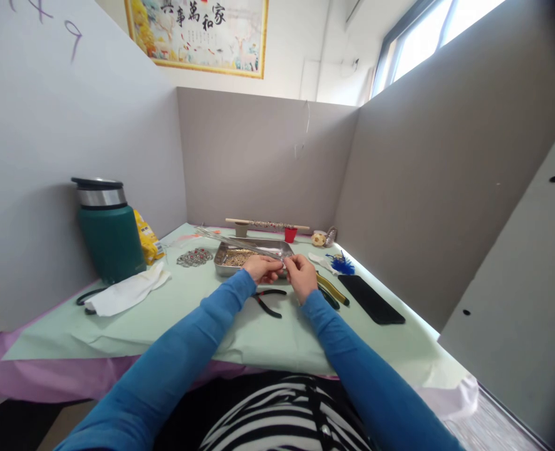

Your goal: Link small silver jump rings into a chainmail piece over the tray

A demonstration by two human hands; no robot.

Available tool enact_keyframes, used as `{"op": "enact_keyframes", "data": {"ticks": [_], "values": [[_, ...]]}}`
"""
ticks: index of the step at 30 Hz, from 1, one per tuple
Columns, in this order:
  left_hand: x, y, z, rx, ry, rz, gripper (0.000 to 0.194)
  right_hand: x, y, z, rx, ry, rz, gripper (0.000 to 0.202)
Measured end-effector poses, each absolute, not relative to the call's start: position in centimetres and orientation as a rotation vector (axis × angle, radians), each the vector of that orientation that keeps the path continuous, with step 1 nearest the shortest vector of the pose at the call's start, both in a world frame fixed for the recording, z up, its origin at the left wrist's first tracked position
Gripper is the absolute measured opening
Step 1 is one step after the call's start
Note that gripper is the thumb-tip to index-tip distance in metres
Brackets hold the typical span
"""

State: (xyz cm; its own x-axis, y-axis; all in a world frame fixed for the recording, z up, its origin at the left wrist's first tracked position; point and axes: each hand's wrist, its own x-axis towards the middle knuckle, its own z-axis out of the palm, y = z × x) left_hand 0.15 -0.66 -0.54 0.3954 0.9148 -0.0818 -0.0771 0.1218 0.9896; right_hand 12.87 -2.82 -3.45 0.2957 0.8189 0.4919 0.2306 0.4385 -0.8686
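My left hand (pixel 261 269) and my right hand (pixel 300 275) meet over the near edge of a metal tray (pixel 218 268). Both have fingertips pinched together around something small and shiny, too tiny to make out. Thin silvery wires (pixel 235 240) slant across the tray, their near ends reaching my fingers. Small tan beads (pixel 237 257) lie in the tray's left part. Below my left hand rest pliers with black and red handles (pixel 272 308), their jaws partly hidden. Beside my right hand are yellow-handled pliers (pixel 336 292) and a dark green handle (pixel 329 299).
A green bottle (pixel 111 241), white cloth (pixel 129 291) and yellow packet (pixel 148 238) stand left. A silvery beaded piece (pixel 194 257) lies left of the tray. Behind it, a stick (pixel 233 220) spans a red cup (pixel 290 235) and a brownish cup (pixel 241 230). Right: black slab (pixel 371 299), blue tuft (pixel 343 264).
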Motion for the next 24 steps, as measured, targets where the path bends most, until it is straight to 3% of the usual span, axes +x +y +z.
{"op": "enact_keyframes", "data": {"ticks": [10, 24], "values": [[-0.14, 0.12, -1.15, 1.029, 0.746, 0.984, 0.014, 12.33, -3.35, -3.47, -1.085, -1.339, 0.733, 0.027], [-0.35, -0.27, -0.6, 1.18, 0.778, 0.954, 0.017, 12.31, -3.4, -3.39, -1.072, -1.308, 0.755, 0.022]]}}
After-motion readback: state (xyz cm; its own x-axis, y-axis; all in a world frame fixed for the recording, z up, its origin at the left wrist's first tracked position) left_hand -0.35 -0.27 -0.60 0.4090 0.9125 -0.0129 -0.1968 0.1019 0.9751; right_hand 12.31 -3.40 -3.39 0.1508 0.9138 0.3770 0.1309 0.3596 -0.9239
